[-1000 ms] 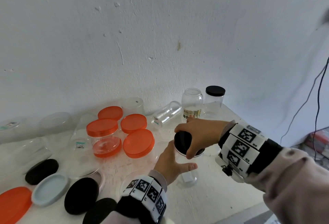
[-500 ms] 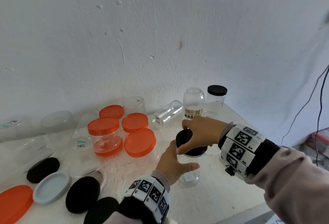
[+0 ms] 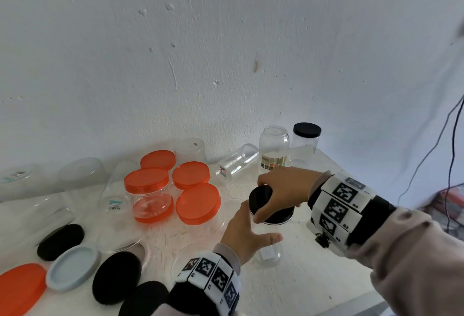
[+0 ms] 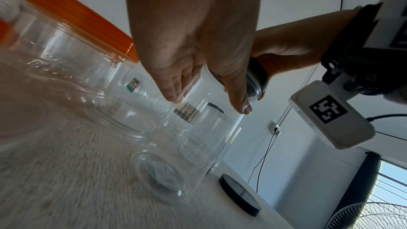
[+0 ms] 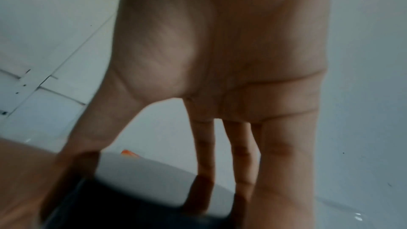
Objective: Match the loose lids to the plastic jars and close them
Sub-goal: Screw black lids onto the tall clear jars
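Black lid (image 3: 261, 199) going onto a clear jar (image 3: 268, 253) near the front right of the table (image 3: 313, 285).

We grip the black lid from above with our right hand (image 3: 283, 190), thumb and fingers curled round its rim, and it sits on the mouth of the clear jar, which stands upright on the table. Our left hand (image 3: 244, 236) holds the jar's side just under the lid, thumb on the near face and fingers wrapped behind. To the left stand an orange-lidded jar (image 3: 148, 194) and three loose orange lids (image 3: 198, 202), with clear jars lying or standing around them. Nearer us lie black lids (image 3: 116, 276), a pale blue lid (image 3: 72, 268) and another orange one. By the wall behind our right hand stand an open jar (image 3: 273, 150) and a black-capped jar (image 3: 306, 143).
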Motion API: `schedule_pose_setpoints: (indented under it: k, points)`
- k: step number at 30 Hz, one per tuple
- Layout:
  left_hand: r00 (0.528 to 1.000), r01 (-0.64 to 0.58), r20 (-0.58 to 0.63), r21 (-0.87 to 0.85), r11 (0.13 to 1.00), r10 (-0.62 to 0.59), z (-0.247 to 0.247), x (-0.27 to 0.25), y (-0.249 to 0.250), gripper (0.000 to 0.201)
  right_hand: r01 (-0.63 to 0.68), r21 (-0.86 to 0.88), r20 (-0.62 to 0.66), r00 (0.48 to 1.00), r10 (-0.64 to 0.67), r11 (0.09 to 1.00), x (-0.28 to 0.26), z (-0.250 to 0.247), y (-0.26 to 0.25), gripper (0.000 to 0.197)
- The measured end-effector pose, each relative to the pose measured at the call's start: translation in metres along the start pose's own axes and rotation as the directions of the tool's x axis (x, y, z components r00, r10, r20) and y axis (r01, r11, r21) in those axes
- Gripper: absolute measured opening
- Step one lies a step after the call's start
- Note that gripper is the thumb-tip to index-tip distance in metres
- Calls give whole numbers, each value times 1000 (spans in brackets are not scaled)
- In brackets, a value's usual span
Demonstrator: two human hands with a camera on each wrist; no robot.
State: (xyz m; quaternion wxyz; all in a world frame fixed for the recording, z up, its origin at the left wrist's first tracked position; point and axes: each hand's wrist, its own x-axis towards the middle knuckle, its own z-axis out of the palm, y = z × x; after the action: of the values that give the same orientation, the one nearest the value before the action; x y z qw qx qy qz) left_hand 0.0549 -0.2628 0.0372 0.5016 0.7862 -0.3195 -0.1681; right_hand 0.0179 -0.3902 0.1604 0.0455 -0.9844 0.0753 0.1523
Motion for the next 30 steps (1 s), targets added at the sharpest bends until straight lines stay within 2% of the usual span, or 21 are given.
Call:
schedule_pose_setpoints:
  k: [3,7,9,12,19,23,25,30]
  points:
    - [1000,2,-3,-38,999,-2,0,1,-2,81,-30,-7,-37,999,30,1000,1,3,0,73]
    - [1000,-2,-8,9,1000,2,0,0,0,82,14,35,103,995,-17,999,-2,-4,4,93]
    - [1000,-4,-12,25,1000,4,1,0,0,82,72,19,120,990,-73,997,-3,-8,3,89]
    - [1000,-3,-10,26,1000,3,1,0,1,83,101,-2,76,992,-101,995,-1,-9,3,81]
    - [1000,10,6,-21,1000,-10,1,0,-2,82,-4,6,-15,1000,4,1000,2,2,2,79]
    - [1000,-6,-1,-13,1000,6,1,1,-2,83,18,10,103,994,-18,1000,-1,-4,3,92]
    - [1000,-12,-9,-4,1000,12,2,1,-2,84,71,1,142,987,-70,998,-3,-8,2,90]
    - [1000,-16,-7,-8,1000,15,2,-1,-2,84,66,-33,98,993,-62,997,-2,-6,1,81]
